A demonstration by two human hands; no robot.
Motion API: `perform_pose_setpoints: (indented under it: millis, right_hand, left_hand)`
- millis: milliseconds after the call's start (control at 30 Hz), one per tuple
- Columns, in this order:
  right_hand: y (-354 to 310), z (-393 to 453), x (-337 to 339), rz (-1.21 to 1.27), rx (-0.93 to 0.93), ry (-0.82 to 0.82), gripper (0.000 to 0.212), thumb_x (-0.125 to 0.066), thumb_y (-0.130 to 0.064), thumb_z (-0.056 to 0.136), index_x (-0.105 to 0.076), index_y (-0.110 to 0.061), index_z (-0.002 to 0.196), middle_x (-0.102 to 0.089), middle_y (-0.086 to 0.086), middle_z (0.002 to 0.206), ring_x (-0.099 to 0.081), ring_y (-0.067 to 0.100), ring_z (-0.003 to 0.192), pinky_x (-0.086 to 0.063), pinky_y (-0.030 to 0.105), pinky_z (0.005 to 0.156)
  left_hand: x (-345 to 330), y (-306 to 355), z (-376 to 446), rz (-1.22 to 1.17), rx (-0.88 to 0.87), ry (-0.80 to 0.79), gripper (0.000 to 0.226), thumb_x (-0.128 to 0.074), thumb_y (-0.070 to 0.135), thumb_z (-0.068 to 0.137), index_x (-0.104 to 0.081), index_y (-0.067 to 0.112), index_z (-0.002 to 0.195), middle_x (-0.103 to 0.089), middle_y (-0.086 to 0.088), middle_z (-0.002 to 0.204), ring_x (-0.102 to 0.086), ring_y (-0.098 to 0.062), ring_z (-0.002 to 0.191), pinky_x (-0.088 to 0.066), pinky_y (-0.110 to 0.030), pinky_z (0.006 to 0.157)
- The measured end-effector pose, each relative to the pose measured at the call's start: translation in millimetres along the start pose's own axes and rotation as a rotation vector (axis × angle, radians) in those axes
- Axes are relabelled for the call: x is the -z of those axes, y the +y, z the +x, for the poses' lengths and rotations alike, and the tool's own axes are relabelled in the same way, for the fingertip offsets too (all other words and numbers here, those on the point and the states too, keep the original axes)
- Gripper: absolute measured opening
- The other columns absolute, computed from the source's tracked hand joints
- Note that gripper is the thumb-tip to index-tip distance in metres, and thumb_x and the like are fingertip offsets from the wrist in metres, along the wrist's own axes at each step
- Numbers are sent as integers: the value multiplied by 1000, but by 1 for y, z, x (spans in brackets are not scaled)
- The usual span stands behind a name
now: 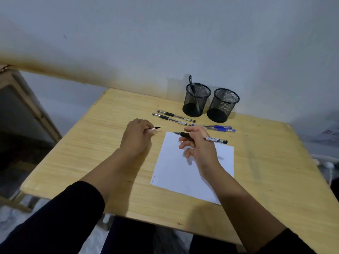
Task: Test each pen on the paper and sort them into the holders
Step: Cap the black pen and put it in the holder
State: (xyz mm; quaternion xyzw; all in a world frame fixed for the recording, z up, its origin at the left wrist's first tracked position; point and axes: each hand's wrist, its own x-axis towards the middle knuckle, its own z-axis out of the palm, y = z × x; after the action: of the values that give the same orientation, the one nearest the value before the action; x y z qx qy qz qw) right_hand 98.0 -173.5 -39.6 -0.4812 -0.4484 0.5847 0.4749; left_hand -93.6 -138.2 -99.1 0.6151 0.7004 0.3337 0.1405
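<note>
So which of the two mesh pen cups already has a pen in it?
The left cup, the one farther from the blue pens. A black pen sticks up out of its rim, while the right cup shows nothing inside.

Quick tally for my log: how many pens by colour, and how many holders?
Black pens: 4, namely two lying on the wooden table, one in the left black mesh holder, one uncapped in the right hand
Blue pens: 2
Black mesh holders: 2
Total: 8

dim, soft light; warped edges
</note>
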Motion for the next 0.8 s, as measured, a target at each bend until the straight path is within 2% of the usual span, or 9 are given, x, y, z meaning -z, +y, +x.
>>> perform_pose_setpoints:
  millis: [100,233,400,567,667,800]
  right_hand:
    - [-9,4,0,-35,83,-12,12,-48,-4,93,-53,-13,86,-62,8,66,-55,11,47,-36,20,38]
    - [-19,7,0,-71,171,-18,17,-55,-2,88,-57,-13,75,-57,4,60,-45,9,44,-29,19,38]
    - [-28,4,0,-73,189,-1,19,-56,-2,86,-56,-12,71,-52,5,56,-37,10,42,-27,17,39]
    - [-33,-2,2,-84,187,-54,17,-58,-4,87,-56,-10,72,-52,-1,51,-38,9,42,-28,18,41]
    - [-35,-6,3,-57,196,-81,20,-58,-4,89,-54,-11,71,-52,-1,50,-37,9,41,-27,18,40]
    - [-30,-14,2,-45,224,-86,19,-57,-3,89,-55,-8,72,-53,-3,47,-37,9,40,-28,17,40]
  left_hand:
    - [8,23,-14,-247,-19,17,14,-56,13,88,-67,19,93,-66,8,89,-57,0,80,-37,-1,68]
    - [18,45,-28,-396,-23,49,17,-58,9,87,-69,20,93,-64,16,79,-56,14,71,-39,1,67]
    - [28,60,-36,-440,-76,46,18,-59,9,86,-69,20,95,-62,21,78,-56,13,69,-42,-2,67]
    - [33,73,-42,-425,-144,22,18,-58,11,87,-69,23,95,-63,22,81,-58,6,72,-45,-8,69]
    - [36,79,-47,-432,-157,56,19,-56,8,88,-69,20,94,-62,19,78,-59,2,72,-46,-9,68]
    - [36,81,-53,-387,-200,90,17,-56,4,87,-70,13,93,-62,10,74,-58,5,69,-44,-5,65]
